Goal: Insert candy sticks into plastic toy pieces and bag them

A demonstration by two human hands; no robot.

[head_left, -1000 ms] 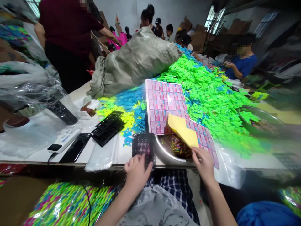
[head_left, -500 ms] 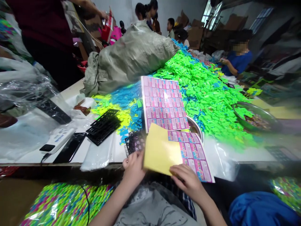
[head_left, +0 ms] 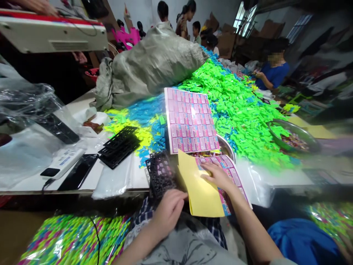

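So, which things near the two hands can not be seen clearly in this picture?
- Metal bowl, head view: mostly covered by the pink sticker sheets.
- Print on the stickers: too small to read.
- Left hand: its fingers curl under the yellow backing sheet, so the grip is hidden.
- Black grid tray: blurred, its contents unclear.
- Right hand covers part of the lower sheet.

The left hand (head_left: 168, 210), at lower centre of the frame, grips the near edge of a black plastic grid (head_left: 160, 176). The right hand (head_left: 217, 176) lies flat on a pink sticker sheet (head_left: 234, 176) with its yellow backing (head_left: 201, 191) folded over it. Just above, a second pink sticker sheet (head_left: 190, 119) partly covers a metal bowl (head_left: 228, 147). Green plastic parts (head_left: 237, 103) fill the right of the table (head_left: 35, 182). A grey sack (head_left: 157, 62) sits at upper centre, and stacked black grids (head_left: 120, 145) lie at centre left.
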